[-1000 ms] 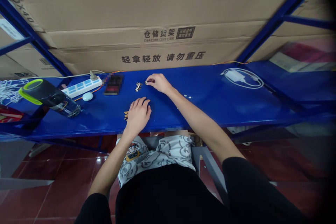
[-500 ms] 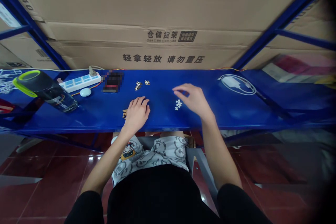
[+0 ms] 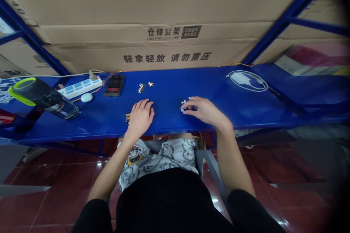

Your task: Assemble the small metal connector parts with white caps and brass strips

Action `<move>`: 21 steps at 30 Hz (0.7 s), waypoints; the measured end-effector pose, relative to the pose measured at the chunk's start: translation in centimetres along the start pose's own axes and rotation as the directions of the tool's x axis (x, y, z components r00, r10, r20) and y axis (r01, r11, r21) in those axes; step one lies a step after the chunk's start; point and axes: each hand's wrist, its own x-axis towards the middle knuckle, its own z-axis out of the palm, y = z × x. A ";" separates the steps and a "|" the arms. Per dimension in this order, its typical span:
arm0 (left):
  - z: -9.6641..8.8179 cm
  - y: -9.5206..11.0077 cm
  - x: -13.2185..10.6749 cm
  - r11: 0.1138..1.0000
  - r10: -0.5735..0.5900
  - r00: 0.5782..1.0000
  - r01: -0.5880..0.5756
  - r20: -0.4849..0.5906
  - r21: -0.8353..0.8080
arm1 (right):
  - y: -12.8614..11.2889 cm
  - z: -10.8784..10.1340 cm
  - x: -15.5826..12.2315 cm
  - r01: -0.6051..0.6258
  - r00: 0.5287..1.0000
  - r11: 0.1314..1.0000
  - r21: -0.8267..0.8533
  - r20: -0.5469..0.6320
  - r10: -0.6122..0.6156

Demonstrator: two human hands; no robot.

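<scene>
L→R on blue shelf (image 3: pixel 232 118): bottle (image 3: pixel 45 105) w/ green rim lying on its side, power strip (image 3: pixel 79 88), round white puck (image 3: pixel 86 97), pixelated item (image 3: pixel 114 85), can't ID. Brown sticks (image 3: pixel 127 118) poke out just beside left hand (image 3: pixel 140 118). Hand is palm-down on shelf, fingers loosely curled; palm hides anything under it, so can't tell if it holds smth. Farther back, apart from hand: tan parts cluster (image 3: pixel 141 87), smaller tan bit (image 3: pixel 150 84), too small to ID. Right hand (image 3: pixel 205 111) half-open, fingertips (image 3: pixel 184 106) at white bits (image 3: pixel 183 102), which are partly hidden; can't tell if pinched. Far right: white charger (image 3: pixel 240 78) w/ coiled cable.
</scene>
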 end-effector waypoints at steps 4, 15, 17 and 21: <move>-0.1 0.0 0.0 1.000 -0.002 1.000 0.002 -0.004 -0.002 | -0.6 0.1 0.1 0.033 0.999 0.999 -0.015 -0.007 -0.033; 0.1 0.0 -0.1 1.000 0.003 1.000 -0.003 -0.006 0.004 | -4.5 4.6 2.1 0.195 0.976 0.980 -0.028 -0.091 -0.197; 0.2 -0.1 -0.1 1.000 0.011 1.000 -0.011 -0.011 -0.001 | -5.0 5.7 2.4 0.199 0.968 0.978 -0.057 -0.146 -0.205; 0.3 -0.2 -0.1 1.000 0.006 1.000 -0.006 -0.015 -0.006 | -5.1 6.4 2.5 0.175 0.960 0.980 -0.097 -0.204 -0.191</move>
